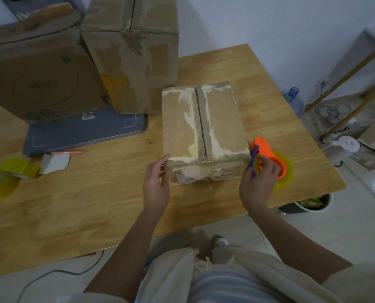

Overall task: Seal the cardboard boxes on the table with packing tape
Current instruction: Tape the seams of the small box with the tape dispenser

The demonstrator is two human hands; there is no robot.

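A small worn cardboard box (pixel 221 119) lies in the middle of the wooden table (pixel 94 204), its top flaps closed along a centre seam. My left hand (pixel 156 184) touches the box's near left corner with relaxed fingers. My right hand (pixel 258 182) grips an orange tape dispenser (pixel 267 154) loaded with a yellowish tape roll, just off the box's near right corner. Two larger boxes stand at the back left, one (pixel 35 73) beside the other (pixel 136 51).
A second roll of yellowish tape (pixel 2 180) lies at the table's left edge. A grey flat scale (pixel 83 132) sits under the big boxes, with a pink pen (pixel 68 152) and a paper scrap (pixel 54 162) in front. A bin (pixel 313 204) stands by the table's right corner.
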